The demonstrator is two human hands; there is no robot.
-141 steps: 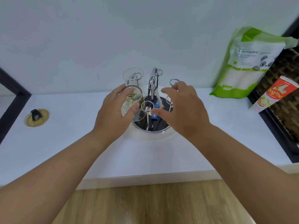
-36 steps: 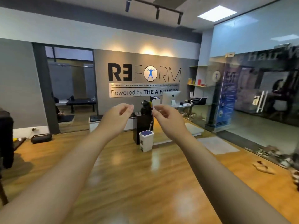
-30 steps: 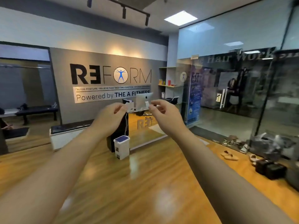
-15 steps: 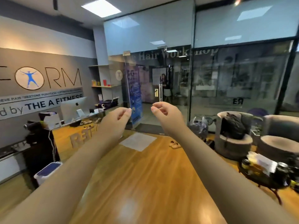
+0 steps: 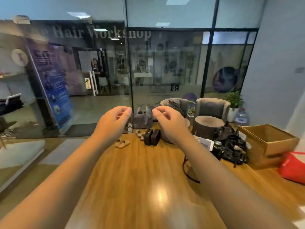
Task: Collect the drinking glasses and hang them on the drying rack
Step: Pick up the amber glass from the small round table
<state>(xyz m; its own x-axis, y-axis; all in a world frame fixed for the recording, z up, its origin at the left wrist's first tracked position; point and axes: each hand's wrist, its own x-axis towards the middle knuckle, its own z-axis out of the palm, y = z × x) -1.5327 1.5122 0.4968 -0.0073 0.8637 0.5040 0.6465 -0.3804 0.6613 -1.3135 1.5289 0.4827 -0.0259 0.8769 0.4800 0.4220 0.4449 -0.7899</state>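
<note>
Your two arms are bare all the way up, with no sleeves showing. Your left grip (image 5: 113,120) and your right grip (image 5: 168,120) are bare too, with nothing worn on them. Your nails are short and plain. The edges of your arms look a bit blurry.

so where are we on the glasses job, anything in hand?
Done: cannot tell; no glasses or drying rack are in view. In hand: nothing. The bare left hand and bare right hand are raised, loosely curled and empty above the glossy wooden floor. Left: finding any remaining glasses, maybe near the grey round armchairs.
</note>
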